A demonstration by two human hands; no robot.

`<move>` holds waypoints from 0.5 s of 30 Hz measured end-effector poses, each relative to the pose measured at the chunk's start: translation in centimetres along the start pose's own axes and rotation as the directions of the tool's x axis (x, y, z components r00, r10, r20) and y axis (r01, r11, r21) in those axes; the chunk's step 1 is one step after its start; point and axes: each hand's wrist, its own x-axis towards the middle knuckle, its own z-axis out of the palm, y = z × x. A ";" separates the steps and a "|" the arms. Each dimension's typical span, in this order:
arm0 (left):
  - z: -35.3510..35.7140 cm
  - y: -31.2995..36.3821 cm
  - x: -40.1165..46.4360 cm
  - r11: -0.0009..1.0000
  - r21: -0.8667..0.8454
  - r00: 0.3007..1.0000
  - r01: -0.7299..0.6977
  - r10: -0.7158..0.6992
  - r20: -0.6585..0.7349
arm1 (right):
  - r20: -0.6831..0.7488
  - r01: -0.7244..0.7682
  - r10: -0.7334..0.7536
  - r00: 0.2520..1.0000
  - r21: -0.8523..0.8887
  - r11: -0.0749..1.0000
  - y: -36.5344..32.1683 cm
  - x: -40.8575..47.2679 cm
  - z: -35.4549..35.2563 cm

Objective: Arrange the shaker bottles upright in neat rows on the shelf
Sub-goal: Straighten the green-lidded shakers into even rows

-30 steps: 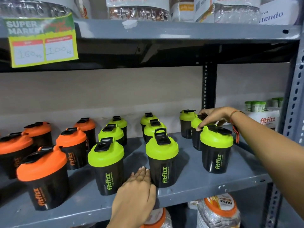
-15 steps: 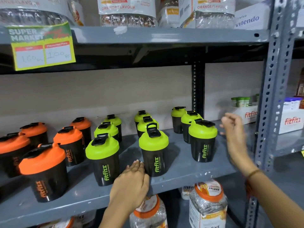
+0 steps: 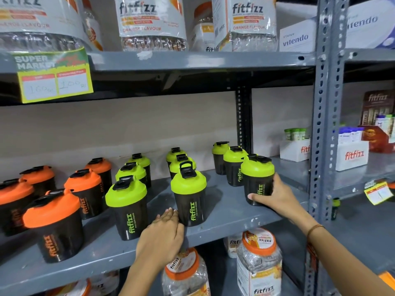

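Observation:
Black shaker bottles stand upright in rows on the grey shelf (image 3: 224, 216): orange-lidded ones (image 3: 53, 223) on the left, green-lidded ones in three rows to the right. My right hand (image 3: 275, 195) wraps the base of the front-right green-lidded shaker (image 3: 257, 180). My left hand (image 3: 162, 238) lies flat on the shelf's front edge, fingers together, beside the front-middle green shaker (image 3: 189, 199) and right of another green shaker (image 3: 127, 208).
The shelf above (image 3: 192, 60) carries large fitfizz jars and a yellow price tag (image 3: 55, 80). A perforated steel upright (image 3: 324, 124) stands right of the shakers. White fitfizz boxes (image 3: 351, 154) sit further right. Clear jars (image 3: 258, 263) stand below.
My right hand came back from the air at the right and closed around the front-right green shaker. The view shifted left and down a little. My left hand stayed on the shelf edge.

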 end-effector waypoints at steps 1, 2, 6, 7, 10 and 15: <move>0.0 0.0 0.0 1.000 -0.003 1.000 0.002 -0.002 -0.004 | 0.003 0.002 -0.002 1.000 0.002 1.000 0.2 0.1 -0.1; 0.0 -0.1 0.0 1.000 -0.006 1.000 0.004 -0.004 -0.005 | 0.006 0.006 -0.006 1.000 0.004 1.000 0.3 0.2 0.0; -0.2 0.0 0.1 0.997 -0.065 0.999 0.038 -0.036 0.033 | 0.019 0.018 -0.019 1.000 0.051 0.999 0.6 0.3 0.0; -0.5 0.1 0.1 0.988 -0.128 0.995 0.081 -0.073 0.065 | 0.024 0.017 -0.019 1.000 0.062 0.998 0.6 0.3 0.0; -1.5 -0.2 0.5 0.898 -0.386 0.973 0.209 -0.151 0.175 | 0.042 0.016 -0.019 0.999 0.074 0.997 0.7 0.3 -0.1; -2.0 0.2 1.0 0.705 -0.669 0.972 0.234 -0.168 0.162 | 0.103 -0.004 -0.010 0.995 0.134 0.991 0.6 0.5 -0.6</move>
